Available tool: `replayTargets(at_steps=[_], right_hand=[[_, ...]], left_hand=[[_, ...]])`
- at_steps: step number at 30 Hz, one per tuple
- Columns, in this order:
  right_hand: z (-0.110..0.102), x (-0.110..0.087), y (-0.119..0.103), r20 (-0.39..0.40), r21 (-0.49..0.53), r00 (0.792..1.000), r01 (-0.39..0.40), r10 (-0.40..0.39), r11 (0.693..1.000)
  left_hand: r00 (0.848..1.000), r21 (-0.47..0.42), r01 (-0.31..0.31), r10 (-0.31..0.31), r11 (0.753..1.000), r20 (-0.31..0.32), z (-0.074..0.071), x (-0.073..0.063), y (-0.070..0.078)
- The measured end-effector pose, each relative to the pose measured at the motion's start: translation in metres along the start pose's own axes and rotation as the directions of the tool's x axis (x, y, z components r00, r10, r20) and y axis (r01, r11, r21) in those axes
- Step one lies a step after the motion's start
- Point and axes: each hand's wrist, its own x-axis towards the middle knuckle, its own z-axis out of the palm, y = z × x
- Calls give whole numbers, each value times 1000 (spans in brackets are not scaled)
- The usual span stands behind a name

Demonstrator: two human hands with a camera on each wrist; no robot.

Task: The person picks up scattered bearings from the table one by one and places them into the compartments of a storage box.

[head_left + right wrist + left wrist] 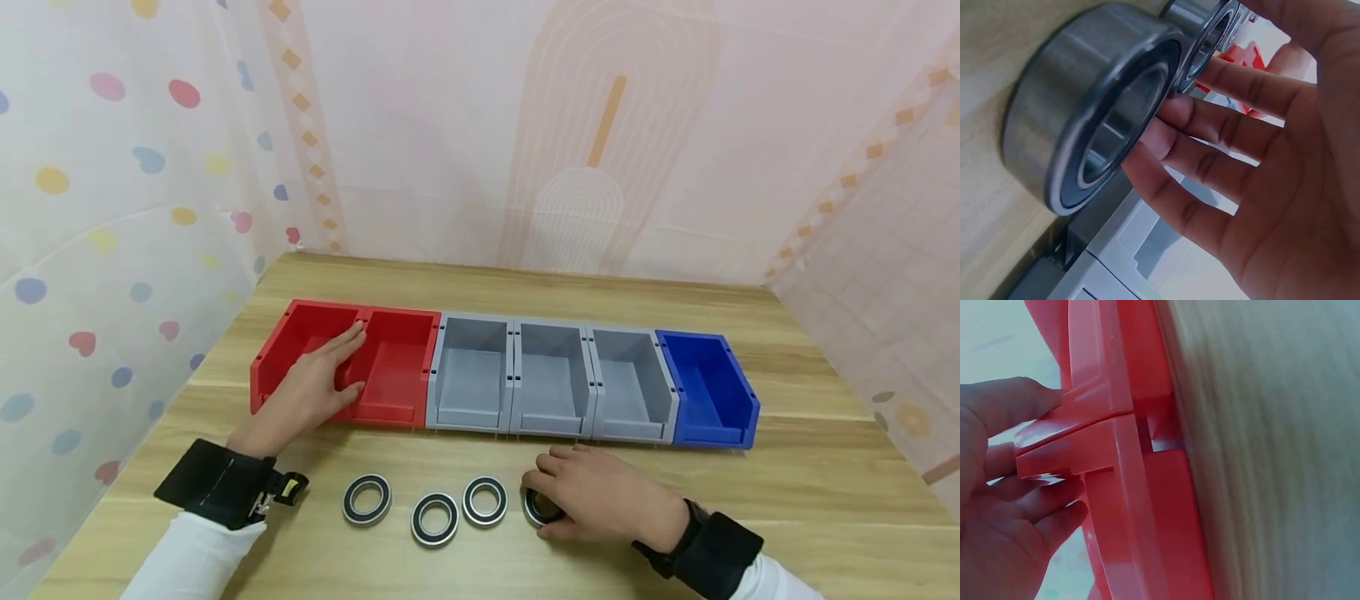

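My right hand point(600, 496) reaches over the table with finger and thumb on opposite sides of a ring-shaped ball bearing point(534, 507), which it partly covers. In the right wrist view a large bearing point(1100, 106) lies nearest the camera beside my fingertips. A second bearing point(1200, 47) is behind it, near the index finger. My left hand point(311, 379) rests over the two red bins point(397, 367), fingers extended onto the divider. The left wrist view puts the thumb on one side of the joined red walls point(1094, 434) and the other fingers opposite.
Three more bearings lie to the left: a left one point(367, 500), a lower one point(434, 519) and another point(484, 502). Three grey bins point(472, 417) and one blue bin point(712, 392) continue the row rightward. A patterned curtain point(420, 142) hangs behind the wooden table point(525, 283).
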Motion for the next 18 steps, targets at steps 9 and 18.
replayTargets(at_steps=[9,18], right_hand=[[-5,0,7,-44,14,999,-22,22,1000],[-35,-11,26,-173,17,982,-78,80,997]], left_hand=[[998,53,59,-56,997,-42,-16,11,7],[987,64,154,-157,986,30,-20,28,10]])
